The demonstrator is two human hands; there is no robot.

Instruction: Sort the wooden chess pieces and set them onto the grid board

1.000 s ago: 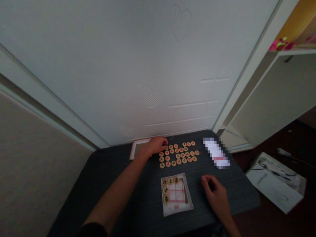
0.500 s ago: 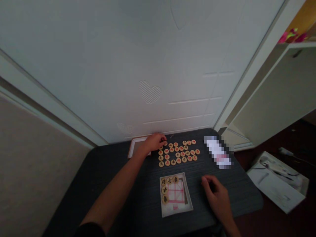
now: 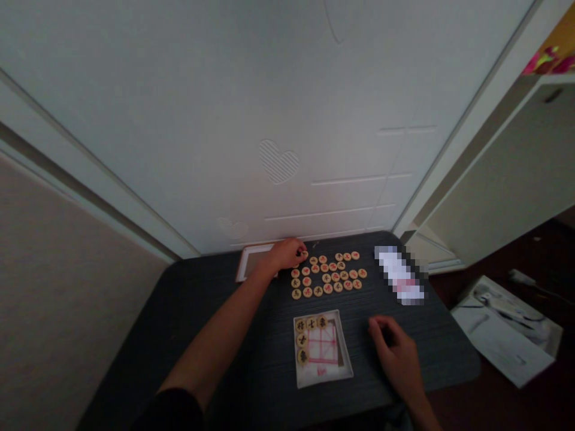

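Note:
My left hand (image 3: 288, 254) reaches to the back of the dark table, its thumb and fingers pinched on a round Chinese chess piece (image 3: 305, 255) at the corner of the laid-out pieces. Several more wooden pieces with red or black characters, such as this chess piece (image 3: 327, 288), lie in loose rows beside and in front of that hand. A shallow white box (image 3: 344, 347) in front of me holds several larger-looking black-character pieces along its top and left sides, over a sheet with red grid lines. Right of the box, my right hand (image 3: 398, 353) rests with fingers curled closed, nothing visible in them.
Partly behind my left wrist lies a box lid (image 3: 245, 263). A pixelated white object (image 3: 398, 275) lies at the table's right end. A white panel with embossed hearts (image 3: 278, 161) rises behind the table (image 3: 202, 317). On the floor at right stands an open white box (image 3: 507, 329).
The view has shifted slightly. My left hand has edged a little up with its fingertips on the chess piece at the back corner. My right hand keeps its place and curled shape.

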